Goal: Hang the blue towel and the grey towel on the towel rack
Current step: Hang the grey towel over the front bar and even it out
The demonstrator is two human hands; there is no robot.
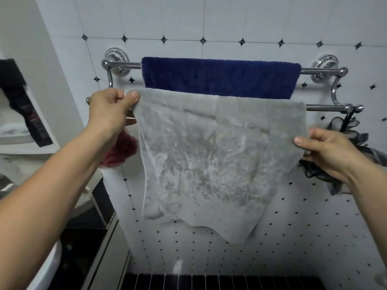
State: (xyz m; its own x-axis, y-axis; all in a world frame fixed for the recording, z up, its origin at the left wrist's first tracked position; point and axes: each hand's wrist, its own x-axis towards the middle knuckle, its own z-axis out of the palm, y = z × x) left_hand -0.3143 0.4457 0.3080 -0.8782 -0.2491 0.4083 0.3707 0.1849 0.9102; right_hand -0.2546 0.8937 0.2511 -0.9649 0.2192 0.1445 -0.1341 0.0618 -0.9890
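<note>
A chrome towel rack (322, 71) with two bars is fixed to the tiled wall. The blue towel (219, 77) hangs over its upper, rear bar. The grey towel (209, 160) is draped over the lower, front bar and hangs down in front. My left hand (111, 109) pinches the grey towel's top left corner at the bar. My right hand (328, 153) grips its right edge, lower down and pulled out to the right. The lower bar is mostly hidden by the grey towel.
A dark red bath pouf (123, 151) hangs under the rack's left end, and a grey-black frilly pouf (356, 143) hangs from its right end. A white shelf niche with a dark tube (27, 114) is at left. A toilet's white rim (52, 266) sits lower left.
</note>
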